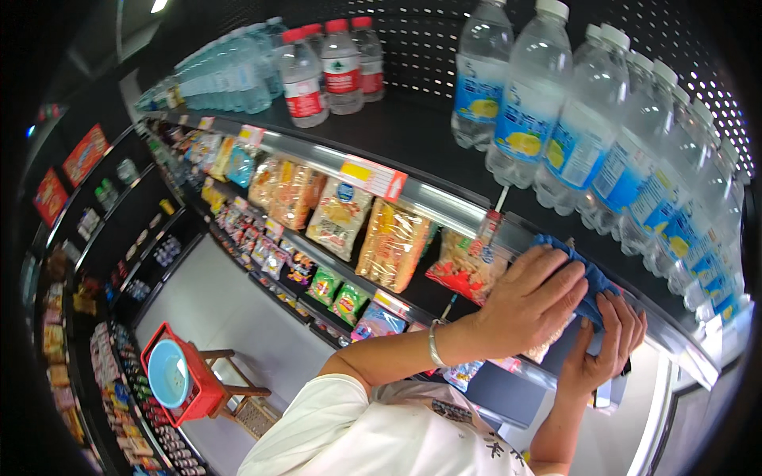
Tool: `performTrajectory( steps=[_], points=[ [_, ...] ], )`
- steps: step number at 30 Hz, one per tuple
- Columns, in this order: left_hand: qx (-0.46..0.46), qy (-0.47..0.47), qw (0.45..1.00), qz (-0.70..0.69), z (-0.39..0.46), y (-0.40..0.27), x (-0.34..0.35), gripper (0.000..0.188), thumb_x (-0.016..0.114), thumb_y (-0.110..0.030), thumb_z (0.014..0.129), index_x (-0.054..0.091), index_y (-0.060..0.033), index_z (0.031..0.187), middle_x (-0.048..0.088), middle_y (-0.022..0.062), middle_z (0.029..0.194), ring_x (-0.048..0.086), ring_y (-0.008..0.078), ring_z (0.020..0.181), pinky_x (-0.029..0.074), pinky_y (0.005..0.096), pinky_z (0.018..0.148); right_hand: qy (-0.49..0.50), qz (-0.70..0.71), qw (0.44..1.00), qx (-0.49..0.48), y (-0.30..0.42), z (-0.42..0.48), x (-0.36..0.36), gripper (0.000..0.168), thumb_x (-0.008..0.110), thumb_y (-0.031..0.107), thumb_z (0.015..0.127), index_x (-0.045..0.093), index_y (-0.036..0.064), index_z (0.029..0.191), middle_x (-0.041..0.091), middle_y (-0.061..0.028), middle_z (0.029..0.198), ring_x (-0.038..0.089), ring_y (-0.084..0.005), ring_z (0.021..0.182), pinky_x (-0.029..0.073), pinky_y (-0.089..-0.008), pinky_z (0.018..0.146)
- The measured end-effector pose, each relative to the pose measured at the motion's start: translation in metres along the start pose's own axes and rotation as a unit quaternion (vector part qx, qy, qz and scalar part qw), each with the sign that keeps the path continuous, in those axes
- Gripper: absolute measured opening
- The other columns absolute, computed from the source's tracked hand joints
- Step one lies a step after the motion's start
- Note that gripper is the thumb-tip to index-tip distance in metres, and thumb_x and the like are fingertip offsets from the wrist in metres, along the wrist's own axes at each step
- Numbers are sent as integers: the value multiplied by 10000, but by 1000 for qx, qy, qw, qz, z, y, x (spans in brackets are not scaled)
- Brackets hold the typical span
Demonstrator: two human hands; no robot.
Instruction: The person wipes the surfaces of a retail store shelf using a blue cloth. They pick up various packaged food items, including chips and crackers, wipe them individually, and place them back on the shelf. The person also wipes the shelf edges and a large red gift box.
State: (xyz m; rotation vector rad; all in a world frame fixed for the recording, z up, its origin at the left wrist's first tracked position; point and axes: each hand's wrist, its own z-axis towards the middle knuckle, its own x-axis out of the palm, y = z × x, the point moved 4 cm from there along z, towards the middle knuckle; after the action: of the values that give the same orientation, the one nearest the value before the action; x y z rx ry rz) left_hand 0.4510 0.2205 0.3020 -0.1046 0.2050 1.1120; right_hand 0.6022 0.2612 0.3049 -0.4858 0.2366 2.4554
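A blue cloth lies against the front edge of the upper shelf, below the row of clear plastic bottles with blue lemon labels. The fingers of my left hand press the cloth from the left and above; a bracelet is on that wrist. My right hand holds the cloth's lower right part, its fingertips on the shelf edge. A bag of snacks with red print hangs or stands just left of my left hand; which, I cannot tell.
Red-capped water bottles stand farther left on the upper shelf. Packaged bread and snack bags fill lower shelves. A price label sits on the rail. On the floor side, a light-blue basin rests in a red basket on a wooden stool.
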Motion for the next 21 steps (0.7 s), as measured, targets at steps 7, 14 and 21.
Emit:
performTrajectory(
  steps=[7, 14, 21],
  points=[
    [56, 45, 997, 18, 10, 28, -28, 357, 683, -139, 749, 715, -15, 1082, 651, 125, 1194, 609, 312, 1085, 481, 509, 976, -35, 21, 999, 23, 31, 16, 19, 215, 657, 134, 857, 722, 70, 1052, 713, -86, 1081, 639, -289, 1043, 329, -497, 1104],
    [56, 73, 995, 26, 14, 72, -78, 317, 687, -47, 788, 737, -61, 1101, 687, 101, 1174, 640, 295, 1060, 450, 506, 992, -51, 43, 996, 53, 82, 29, 52, 235, 702, 93, 792, 739, 83, 1024, 726, -55, 1062, 654, -267, 1023, 329, -462, 1094],
    [42, 47, 997, 43, -14, 127, -127, 298, 642, -70, 828, 752, -74, 1105, 704, 102, 1157, 632, 305, 1075, 423, 516, 1032, -40, 49, 998, 26, 142, 43, 89, 284, 699, 72, 778, 746, 92, 1057, 724, -47, 1068, 661, -260, 1024, 322, -460, 1086]
  ],
)
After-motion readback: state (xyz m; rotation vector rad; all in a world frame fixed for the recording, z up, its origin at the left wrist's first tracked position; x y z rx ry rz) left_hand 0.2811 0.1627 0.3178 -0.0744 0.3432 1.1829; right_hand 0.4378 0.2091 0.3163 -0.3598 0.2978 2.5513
